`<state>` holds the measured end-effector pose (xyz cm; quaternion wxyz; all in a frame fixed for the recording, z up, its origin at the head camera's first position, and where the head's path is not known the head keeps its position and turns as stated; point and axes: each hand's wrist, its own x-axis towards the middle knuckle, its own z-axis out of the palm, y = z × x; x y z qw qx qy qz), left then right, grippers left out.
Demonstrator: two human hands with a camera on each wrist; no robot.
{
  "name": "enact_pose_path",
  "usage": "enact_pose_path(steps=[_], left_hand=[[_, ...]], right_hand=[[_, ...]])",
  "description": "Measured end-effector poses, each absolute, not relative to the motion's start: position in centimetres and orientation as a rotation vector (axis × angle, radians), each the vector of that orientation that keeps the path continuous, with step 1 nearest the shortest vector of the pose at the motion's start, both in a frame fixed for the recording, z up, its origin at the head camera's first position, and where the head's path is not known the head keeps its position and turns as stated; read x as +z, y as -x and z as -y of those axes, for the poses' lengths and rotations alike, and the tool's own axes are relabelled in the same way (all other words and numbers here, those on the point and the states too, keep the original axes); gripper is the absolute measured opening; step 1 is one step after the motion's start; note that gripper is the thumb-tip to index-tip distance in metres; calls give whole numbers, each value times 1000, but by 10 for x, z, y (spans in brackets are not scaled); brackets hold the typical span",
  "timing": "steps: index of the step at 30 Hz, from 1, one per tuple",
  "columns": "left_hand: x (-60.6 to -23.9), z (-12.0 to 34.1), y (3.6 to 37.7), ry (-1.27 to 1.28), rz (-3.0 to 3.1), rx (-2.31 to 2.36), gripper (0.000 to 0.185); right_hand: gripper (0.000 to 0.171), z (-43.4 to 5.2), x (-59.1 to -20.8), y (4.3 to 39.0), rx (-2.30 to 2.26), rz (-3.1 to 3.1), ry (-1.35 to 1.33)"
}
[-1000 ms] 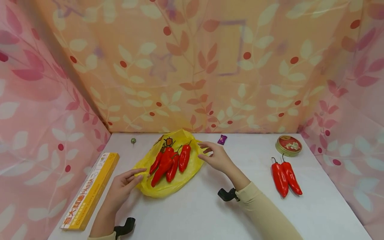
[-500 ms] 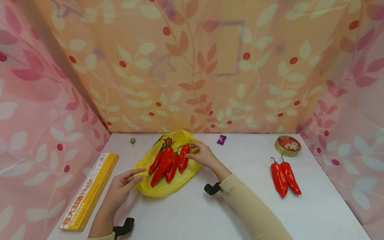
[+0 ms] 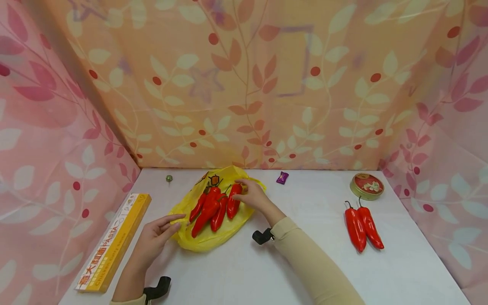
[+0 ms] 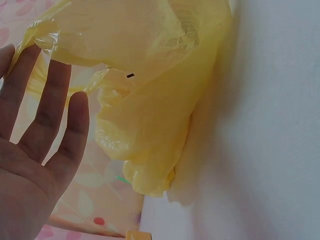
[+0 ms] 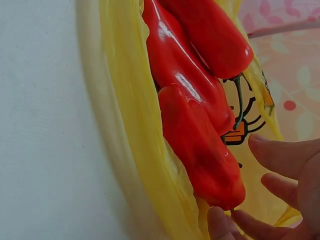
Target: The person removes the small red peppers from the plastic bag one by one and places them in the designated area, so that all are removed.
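A yellow plastic bag [image 3: 202, 242] lies spread on the table with several red chili peppers [image 3: 207, 212] on it. My left hand [image 3: 152, 237] holds the bag's left rim at its fingertips. The left wrist view shows the thin film [image 4: 150, 125] raised off the white table beside those fingers. My right hand [image 3: 253, 195] reaches over the bag's right rim. Its thumb and fingertips pinch the stem end of the rightmost chili pepper [image 5: 205, 155], which still lies in the bag. Other peppers lie close beside it.
Two more red chili peppers [image 3: 360, 228] lie at the right, before a round tin [image 3: 367, 186]. A yellow pasta box [image 3: 114, 243] stretches along the left. Near the back are a purple-wrapped candy [image 3: 282, 177] and a small green lollipop [image 3: 169, 178].
My right hand has moved left from the bag's right rim onto the rightmost chili pepper. The left hand has stayed at the bag's left rim, and the peppers lie as before.
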<state>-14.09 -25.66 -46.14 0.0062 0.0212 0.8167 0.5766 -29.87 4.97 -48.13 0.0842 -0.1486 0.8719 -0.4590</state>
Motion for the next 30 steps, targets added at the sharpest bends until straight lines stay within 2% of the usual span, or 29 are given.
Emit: enact_pose_path(steps=[11,19,30], left_hand=[[-461,256,142,-125,-2565,1805,36],[-461,256,140,-121,-2578,1793,37],[-464,258,141,-95,-2578,1784,38]], right_hand=[[67,-37,-488,300,-1272,-2645,374],[49,-35,-483,290,-1325,-2582,388],[48,-51,-461,268,-1377,-2500,547]])
